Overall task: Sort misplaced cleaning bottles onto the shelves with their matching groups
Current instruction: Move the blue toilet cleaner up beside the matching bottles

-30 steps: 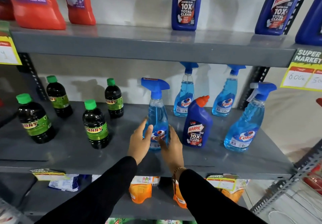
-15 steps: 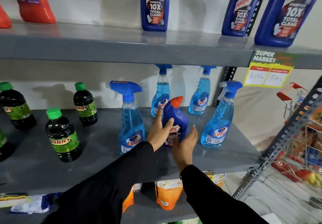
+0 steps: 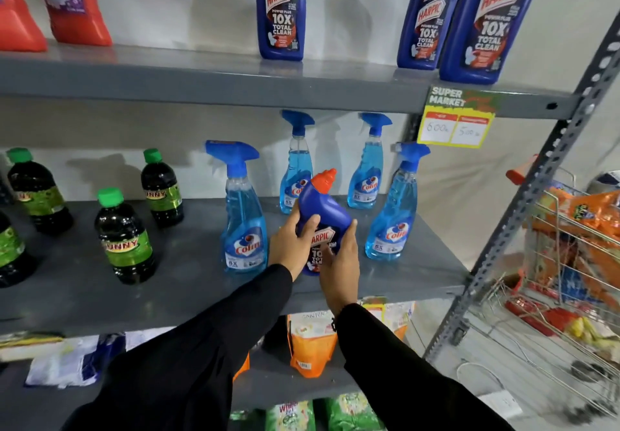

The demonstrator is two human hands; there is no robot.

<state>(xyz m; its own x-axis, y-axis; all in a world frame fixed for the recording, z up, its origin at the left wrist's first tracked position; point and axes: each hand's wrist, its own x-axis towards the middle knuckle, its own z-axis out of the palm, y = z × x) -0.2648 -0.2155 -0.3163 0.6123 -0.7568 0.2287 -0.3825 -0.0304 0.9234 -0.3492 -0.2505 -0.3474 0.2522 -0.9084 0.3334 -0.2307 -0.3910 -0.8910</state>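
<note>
A small dark-blue Harpic bottle (image 3: 323,210) with an orange cap stands on the middle shelf (image 3: 174,283) among several light-blue Colin spray bottles (image 3: 243,226). My left hand (image 3: 290,241) wraps its left side, and my right hand (image 3: 340,261) presses against its right side and front label. The bottle leans slightly to the left. On the top shelf (image 3: 201,84) stand three larger Harpic bottles (image 3: 281,11), one in the middle and two at the right.
Dark bottles with green caps (image 3: 124,236) fill the left of the middle shelf. Red bottles (image 3: 72,1) stand on the top shelf's left. A price tag (image 3: 456,118) hangs from the top shelf. Orange pouches (image 3: 310,343) lie below. A wire cart (image 3: 570,262) is at right.
Both hands left the front Colin spray bottle, moved right and closed around the small Harpic bottle, which now tilts. The camera has panned right and moved closer.
</note>
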